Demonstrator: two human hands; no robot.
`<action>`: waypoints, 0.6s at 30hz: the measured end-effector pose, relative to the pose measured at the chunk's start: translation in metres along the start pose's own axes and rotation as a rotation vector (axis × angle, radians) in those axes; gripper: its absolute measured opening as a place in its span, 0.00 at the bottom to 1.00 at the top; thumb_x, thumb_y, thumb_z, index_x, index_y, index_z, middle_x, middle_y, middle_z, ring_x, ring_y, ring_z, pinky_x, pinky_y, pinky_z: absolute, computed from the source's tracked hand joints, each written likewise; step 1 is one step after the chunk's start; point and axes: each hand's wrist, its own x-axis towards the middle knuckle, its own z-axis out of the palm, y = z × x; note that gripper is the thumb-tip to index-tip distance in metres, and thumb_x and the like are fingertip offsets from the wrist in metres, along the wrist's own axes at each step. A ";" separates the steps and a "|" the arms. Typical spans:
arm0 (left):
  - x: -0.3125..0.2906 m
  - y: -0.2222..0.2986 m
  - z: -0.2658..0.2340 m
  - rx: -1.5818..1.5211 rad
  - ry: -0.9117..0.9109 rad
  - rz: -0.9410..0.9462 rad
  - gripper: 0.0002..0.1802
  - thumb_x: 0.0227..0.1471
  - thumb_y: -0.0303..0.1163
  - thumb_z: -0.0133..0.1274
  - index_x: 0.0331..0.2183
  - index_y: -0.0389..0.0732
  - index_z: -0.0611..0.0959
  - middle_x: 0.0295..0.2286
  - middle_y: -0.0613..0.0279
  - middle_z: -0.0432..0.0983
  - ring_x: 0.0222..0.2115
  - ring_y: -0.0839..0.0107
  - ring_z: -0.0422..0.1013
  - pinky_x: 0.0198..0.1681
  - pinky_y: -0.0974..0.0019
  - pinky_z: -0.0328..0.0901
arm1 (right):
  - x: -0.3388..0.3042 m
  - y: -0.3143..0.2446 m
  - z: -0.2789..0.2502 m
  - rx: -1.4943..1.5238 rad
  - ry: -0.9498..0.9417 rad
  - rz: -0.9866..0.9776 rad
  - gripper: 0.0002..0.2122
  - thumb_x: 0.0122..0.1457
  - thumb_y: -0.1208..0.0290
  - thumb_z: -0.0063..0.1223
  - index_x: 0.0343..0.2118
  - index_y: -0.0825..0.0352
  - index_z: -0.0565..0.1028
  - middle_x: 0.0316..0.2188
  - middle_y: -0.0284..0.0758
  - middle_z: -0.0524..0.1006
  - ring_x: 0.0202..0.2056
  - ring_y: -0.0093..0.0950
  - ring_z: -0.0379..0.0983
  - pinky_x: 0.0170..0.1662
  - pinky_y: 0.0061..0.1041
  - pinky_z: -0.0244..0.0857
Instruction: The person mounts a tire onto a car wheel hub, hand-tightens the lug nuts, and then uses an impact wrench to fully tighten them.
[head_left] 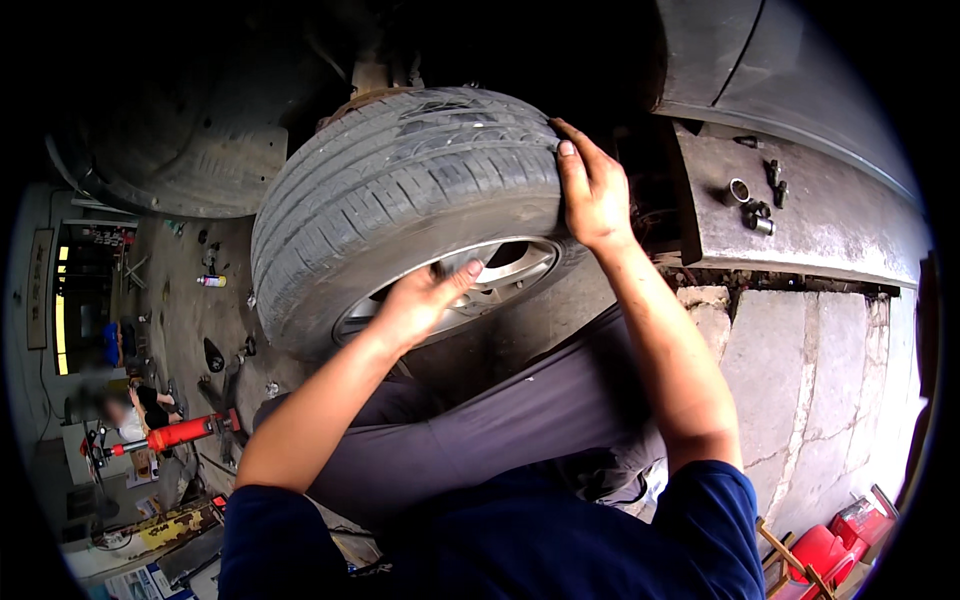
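Note:
A car wheel (430, 185) stands tilted in front of my knees, its worn, dusty black tyre around a silver alloy rim (525, 262). My left hand (415, 305) grips the rim at its spokes. The thumb is stretched along the rim face, while the other fingers are mostly hidden behind or between the spokes. My right hand (600, 195) holds the tyre at its upper right, with fingers over the tread and the palm near the sidewall. Behind the wheel, a rusty part (375, 90) shows under the dark wheel arch.
Several small metal pieces, among them a ring-like socket (737, 190), lie on a concrete ledge (840, 215) at right, beneath a grey car body panel (800, 60). A red jack-like tool (185, 433) and a spray can (211, 281) are at left. Red plastic stools (825, 553) stand lower right.

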 end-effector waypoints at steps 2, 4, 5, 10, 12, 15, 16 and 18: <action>0.003 0.016 0.003 -0.068 -0.019 0.017 0.41 0.64 0.50 0.62 0.66 0.32 0.69 0.63 0.53 0.69 0.65 0.62 0.61 0.70 0.61 0.52 | -0.004 0.009 0.005 0.087 0.075 0.147 0.19 0.71 0.60 0.50 0.55 0.68 0.81 0.49 0.50 0.83 0.54 0.44 0.80 0.59 0.34 0.70; 0.006 0.024 0.003 -0.044 -0.024 -0.028 0.43 0.64 0.50 0.61 0.66 0.31 0.68 0.64 0.51 0.67 0.66 0.61 0.59 0.71 0.60 0.50 | -0.005 0.029 0.013 0.265 0.188 0.330 0.19 0.73 0.58 0.49 0.53 0.69 0.82 0.48 0.46 0.85 0.52 0.36 0.81 0.59 0.32 0.69; 0.008 0.022 0.001 -0.011 -0.034 -0.027 0.43 0.64 0.50 0.61 0.67 0.31 0.68 0.64 0.51 0.67 0.67 0.60 0.59 0.71 0.60 0.50 | -0.007 0.044 0.015 0.372 0.243 0.410 0.21 0.74 0.57 0.48 0.51 0.71 0.83 0.47 0.43 0.85 0.51 0.30 0.79 0.60 0.29 0.67; 0.006 0.015 -0.013 -0.069 -0.052 -0.070 0.40 0.64 0.49 0.61 0.66 0.34 0.70 0.62 0.53 0.70 0.63 0.64 0.63 0.66 0.62 0.57 | -0.069 0.140 0.046 1.123 0.640 1.123 0.31 0.69 0.47 0.35 0.61 0.69 0.75 0.61 0.42 0.77 0.62 0.41 0.71 0.68 0.37 0.61; 0.019 0.015 -0.001 -0.149 -0.074 0.034 0.33 0.63 0.42 0.64 0.62 0.34 0.75 0.58 0.57 0.75 0.58 0.66 0.68 0.62 0.64 0.62 | -0.136 0.202 0.064 1.207 0.754 1.186 0.33 0.69 0.48 0.31 0.66 0.68 0.70 0.68 0.42 0.70 0.67 0.43 0.66 0.72 0.41 0.57; 0.012 0.011 0.002 -0.298 0.004 0.036 0.31 0.60 0.37 0.67 0.60 0.34 0.77 0.56 0.57 0.77 0.56 0.67 0.70 0.61 0.64 0.62 | -0.223 0.208 0.150 1.105 0.779 1.309 0.34 0.69 0.42 0.30 0.68 0.62 0.69 0.69 0.40 0.68 0.70 0.41 0.61 0.73 0.45 0.52; 0.004 0.002 -0.011 -0.272 0.042 0.051 0.31 0.59 0.36 0.68 0.59 0.33 0.78 0.55 0.57 0.77 0.56 0.67 0.70 0.60 0.64 0.63 | -0.246 0.182 0.186 1.097 0.731 1.438 0.35 0.69 0.40 0.30 0.69 0.60 0.68 0.70 0.39 0.67 0.71 0.40 0.60 0.73 0.46 0.51; -0.008 0.009 -0.017 -0.313 0.079 -0.037 0.29 0.58 0.33 0.68 0.57 0.34 0.80 0.53 0.58 0.79 0.55 0.67 0.71 0.58 0.64 0.64 | -0.279 0.163 0.218 1.130 0.719 1.488 0.40 0.69 0.34 0.26 0.72 0.61 0.62 0.74 0.38 0.60 0.73 0.41 0.55 0.76 0.43 0.45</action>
